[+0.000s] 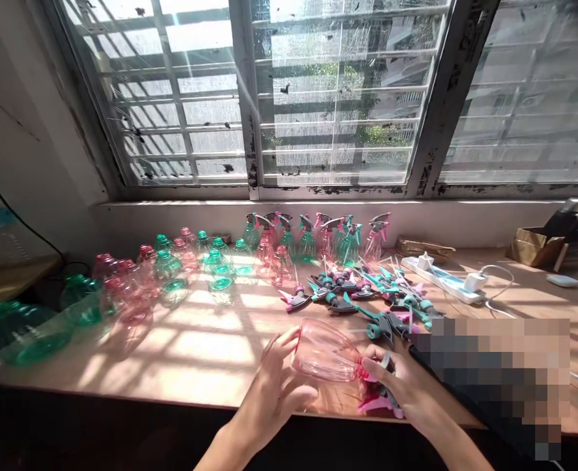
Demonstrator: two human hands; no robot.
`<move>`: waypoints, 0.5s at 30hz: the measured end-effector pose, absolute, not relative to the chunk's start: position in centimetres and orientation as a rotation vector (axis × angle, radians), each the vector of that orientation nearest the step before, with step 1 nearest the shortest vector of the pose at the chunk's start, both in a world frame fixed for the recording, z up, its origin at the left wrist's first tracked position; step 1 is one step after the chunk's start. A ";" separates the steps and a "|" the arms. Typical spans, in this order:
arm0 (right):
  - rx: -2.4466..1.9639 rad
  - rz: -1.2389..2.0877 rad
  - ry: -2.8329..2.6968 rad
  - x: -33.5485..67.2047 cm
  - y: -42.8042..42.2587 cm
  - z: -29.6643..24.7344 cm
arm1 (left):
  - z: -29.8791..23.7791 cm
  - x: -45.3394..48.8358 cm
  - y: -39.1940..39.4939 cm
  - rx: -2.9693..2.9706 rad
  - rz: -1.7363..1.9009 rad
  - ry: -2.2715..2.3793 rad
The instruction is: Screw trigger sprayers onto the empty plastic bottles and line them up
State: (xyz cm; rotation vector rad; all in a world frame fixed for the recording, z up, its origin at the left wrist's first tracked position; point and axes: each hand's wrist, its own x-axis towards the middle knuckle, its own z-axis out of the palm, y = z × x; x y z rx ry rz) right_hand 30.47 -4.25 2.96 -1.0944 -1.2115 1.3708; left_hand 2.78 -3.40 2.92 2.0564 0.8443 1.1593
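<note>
Currently, we clamp a pink plastic bottle (325, 350) in the left grip (273, 392) and a pink trigger head (379, 404) at its neck in the right grip (397, 386), just above the surface (195, 347); a row of assembled spray bottles (313, 241) stands finished, while loose bottles (141, 288) and loose trigger heads (362, 294) lie unjoined.

A workroom: a wooden bench (195, 386) under a barred window (338, 98), with a power strip (440, 280) and rows of spray bottles (308, 243)

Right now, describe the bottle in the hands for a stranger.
Below the barred window, follow the wooden bench to its front edge, where the left hand and right hand meet. Between them is a clear pink plastic bottle, lying sideways, the only bottle being held.
</note>
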 end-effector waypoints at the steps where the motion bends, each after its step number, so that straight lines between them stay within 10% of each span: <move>1: -1.079 1.364 -1.217 30.4 -4.2 3.0 | 3.0 2.8 -3.5 2.027 1.154 0.863; 15: -1.204 1.362 -1.163 30.6 -5.2 3.3 | 1.8 3.9 -3.7 1.689 1.241 0.972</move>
